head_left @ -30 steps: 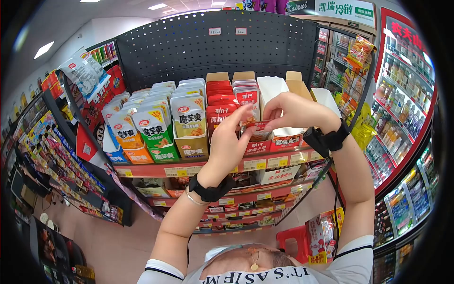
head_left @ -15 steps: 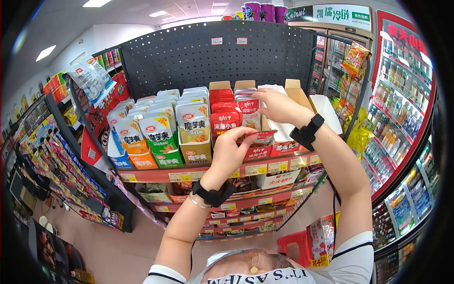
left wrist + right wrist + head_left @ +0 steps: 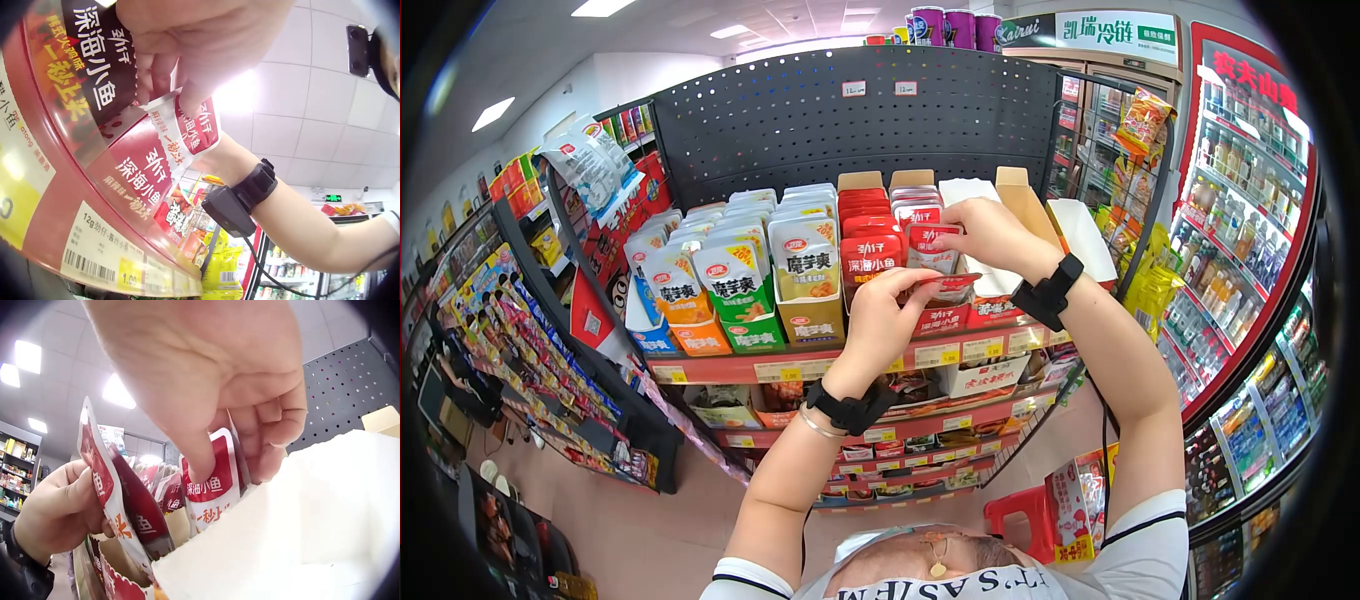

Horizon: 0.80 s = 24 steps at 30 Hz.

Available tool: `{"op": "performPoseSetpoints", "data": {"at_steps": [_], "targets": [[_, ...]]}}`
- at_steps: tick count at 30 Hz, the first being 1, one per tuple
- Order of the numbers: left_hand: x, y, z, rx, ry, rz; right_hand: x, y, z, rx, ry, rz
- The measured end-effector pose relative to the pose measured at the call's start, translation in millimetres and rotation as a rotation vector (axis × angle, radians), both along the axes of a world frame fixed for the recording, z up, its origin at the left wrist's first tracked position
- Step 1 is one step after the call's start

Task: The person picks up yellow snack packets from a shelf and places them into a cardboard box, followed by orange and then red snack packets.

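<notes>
Dark pegboard (image 3: 800, 130) forms the back of the display, with two small labels on its upper part. Ceiling lights (image 3: 608, 7) are on above it.

Packet position, right side: one red-and-white packet (image 3: 212, 465) stands nearly upright among the red packets at the top shelf's front. Right hand (image 3: 1000, 240): I pinch this packet near its top edge, thumb on the printed face, fingers behind it.

Packet position, left side: a second red-and-white packet (image 3: 952, 282) lies tilted above the fish-snack box (image 3: 945, 318). Left hand (image 3: 880, 325): I grasp it at its near end between thumb and curled fingers. A darker red face shows directly behind it in the right wrist view; I cannot tell whether it is also in the grip.

Adjacent items: an open white box (image 3: 325, 506) sits just to the right of the fish-snack box. A row of red packets (image 3: 870, 255) is on the left, followed by gold-boxed packets (image 3: 805, 260), then green and orange ones.

Shelf edge (image 3: 740, 371): red, fitted with price labels. A black band (image 3: 852, 408) is fastened around my left wrist, another (image 3: 1050, 290) around my right.

Outer area: a red-framed drinks cooler (image 3: 1235, 190) stands to the right; a red stool (image 3: 1018, 515) is on the floor below.
</notes>
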<state>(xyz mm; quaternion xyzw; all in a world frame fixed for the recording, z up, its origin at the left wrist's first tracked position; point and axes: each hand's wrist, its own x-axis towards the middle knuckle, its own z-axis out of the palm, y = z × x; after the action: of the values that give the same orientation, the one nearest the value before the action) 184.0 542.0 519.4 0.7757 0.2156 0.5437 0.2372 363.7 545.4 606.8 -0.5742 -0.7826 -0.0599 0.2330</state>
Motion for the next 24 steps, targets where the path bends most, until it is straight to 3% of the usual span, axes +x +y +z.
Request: {"op": "performPoseSetpoints", "data": {"at_steps": [7,10,13,15,17,19,21,24], "targets": [[0.5,2.9,-3.1,-0.025,-0.029,-0.027,5.4,-25.5,12.4,0.211,0.254,-0.006],[2.0,1.6,-2.9,0.009,-0.087,0.014,26.7,-26.7,9.9,0.539,0.447,0.098],[7.6,4.7,-4.2,0.102,-0.268,0.023,36.4,-49.8,5.0,0.574,0.679,0.094],[7.5,1.8,-0.6,0.107,-0.358,0.022,52.5,-57.4,-4.1,0.575,0.668,0.058],[6.4,0.0,2.5,0.191,-0.447,0.08,58.6,-69.7,-16.1,0.588,0.88,0.12],[3.1,-6.2,8.3,0.168,-0.568,0.008,66.9,-84.0,-27.0,0.597,0.908,0.128],[1.6,-11.0,11.3,0.086,-0.696,-0.074,74.6,-102.5,-35.7,0.511,1.095,0.137],[-3.2,-28.9,15.3,-0.091,-0.681,-0.099,87.9,-125.4,-58.2,0.432,1.24,0.167]]}}
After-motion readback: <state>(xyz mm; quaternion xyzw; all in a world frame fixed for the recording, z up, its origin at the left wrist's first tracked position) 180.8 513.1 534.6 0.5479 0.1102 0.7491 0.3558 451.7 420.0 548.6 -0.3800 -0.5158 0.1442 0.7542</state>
